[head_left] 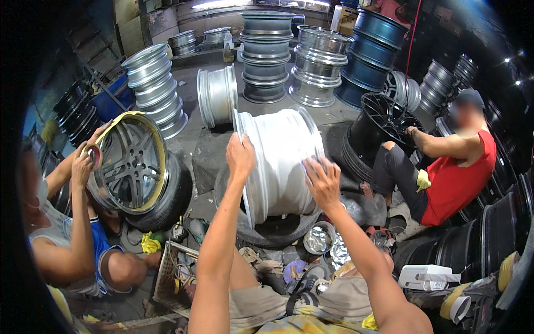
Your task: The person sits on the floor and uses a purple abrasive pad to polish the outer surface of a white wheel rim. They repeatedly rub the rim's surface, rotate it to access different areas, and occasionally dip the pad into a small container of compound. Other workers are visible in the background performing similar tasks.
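Note:
A silver-white wheel rim [281,161] lies on its side in front of me, resting on a tire [272,236]. My left hand [240,156] is closed around the edge of its left flange. On the right part of the barrel, near the other flange, my right hand [324,181] rests with its fingers spread. Whether something thin lies under those fingertips, I cannot tell. Below the right forearm sits a round container [319,237] lined with crumpled foil.
At left, a person holds a tape roll [93,156] against a spoked wheel [133,161] with a yellow-taped edge. At right, a person in red handles a black wheel [384,125]. Stacked rims [266,58] stand behind. Near my legs are a basket [167,273] and a white plastic container [425,276].

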### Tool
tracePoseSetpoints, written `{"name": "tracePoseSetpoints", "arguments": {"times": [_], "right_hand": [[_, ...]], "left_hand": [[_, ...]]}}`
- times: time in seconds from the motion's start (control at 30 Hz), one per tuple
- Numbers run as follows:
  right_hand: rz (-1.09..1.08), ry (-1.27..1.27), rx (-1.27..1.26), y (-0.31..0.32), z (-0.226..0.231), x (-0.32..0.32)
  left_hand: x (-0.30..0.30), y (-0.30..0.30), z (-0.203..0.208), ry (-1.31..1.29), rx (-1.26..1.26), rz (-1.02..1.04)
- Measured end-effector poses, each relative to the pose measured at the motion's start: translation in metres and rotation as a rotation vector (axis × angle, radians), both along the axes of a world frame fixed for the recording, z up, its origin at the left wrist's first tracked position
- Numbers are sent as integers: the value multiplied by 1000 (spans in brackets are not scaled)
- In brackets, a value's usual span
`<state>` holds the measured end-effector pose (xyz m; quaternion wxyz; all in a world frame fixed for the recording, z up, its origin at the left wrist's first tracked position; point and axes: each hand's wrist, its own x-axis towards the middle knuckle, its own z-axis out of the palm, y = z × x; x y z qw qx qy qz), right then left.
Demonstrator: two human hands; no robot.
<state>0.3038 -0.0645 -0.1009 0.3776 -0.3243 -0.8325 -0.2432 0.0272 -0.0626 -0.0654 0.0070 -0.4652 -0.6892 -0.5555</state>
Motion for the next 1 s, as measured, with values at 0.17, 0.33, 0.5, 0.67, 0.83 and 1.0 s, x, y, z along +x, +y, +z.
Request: {"name": "tracePoseSetpoints", "arguments": {"times": [0.17,0.33,0.5,0.67,0.83,1.0], "right_hand": [[-81,15,0,25,20,-15],[-104,83,-69,44,41,-43],[-102,54,1,6,-4,-7],[-150,74,-95,44,45,-38],[-123,120,-48,-6,-4,-13],[-120,84,-96,38,33,-29]], "left_hand": [[6,7,-3,3,15,-7],[-3,5,2,-6,-9,-15],[3,2,0,19,19,23],[5,8,3,6,-4,4],[3,0,1,15,-25,13],[6,5,2,4,-15,18]]}}
